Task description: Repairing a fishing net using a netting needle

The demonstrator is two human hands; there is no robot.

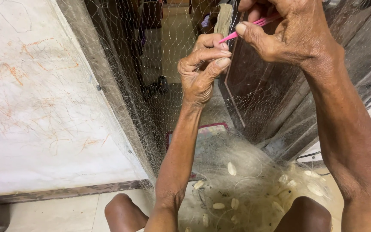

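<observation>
Below, between the knees, much net lies heaped with white floats, not yet raised. Higher, the left hand pinches stretched mesh, while the right hand grips a pink needle against it.

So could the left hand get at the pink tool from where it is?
Probably yes: the left hand, pinching netting, sits right beside the tip of the pink tool held by the right hand, with nothing between them.
</observation>
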